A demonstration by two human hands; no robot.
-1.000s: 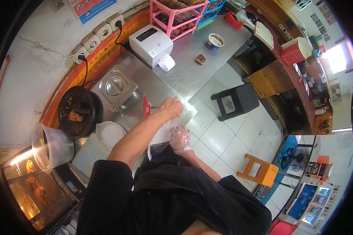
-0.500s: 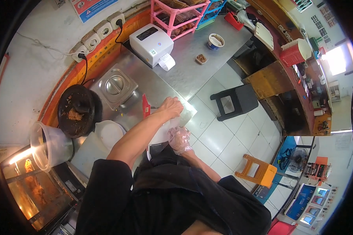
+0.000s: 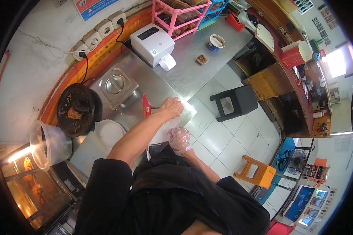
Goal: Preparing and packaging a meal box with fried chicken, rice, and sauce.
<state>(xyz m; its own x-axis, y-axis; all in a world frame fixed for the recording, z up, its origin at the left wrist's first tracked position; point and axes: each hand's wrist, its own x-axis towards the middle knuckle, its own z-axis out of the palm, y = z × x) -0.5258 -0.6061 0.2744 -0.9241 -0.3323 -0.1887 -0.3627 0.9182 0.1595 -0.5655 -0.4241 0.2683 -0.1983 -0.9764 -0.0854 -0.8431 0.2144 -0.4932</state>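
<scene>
Wearing a plastic glove (image 3: 183, 145) just below centre on the right hand (image 3: 179, 140); cannot tell its grip. Toward twelve o'clock, keeping the left hand (image 3: 171, 107) curled narrow, cannot tell around what. Beyond, see a lidded pan (image 3: 115, 87) at ten, black stool (image 3: 239, 100) at two.

Clear plastic glove (image 3: 180, 143) worn crinkled and loose over right hand (image 3: 178, 137), fingers bent. Translucent film (image 3: 173, 123) seen between glove and curled, bare left hand (image 3: 172, 108), near corner of steel counter (image 3: 190, 112). Film's far edge hidden by left hand; whether joined to glove cannot be told.
</scene>
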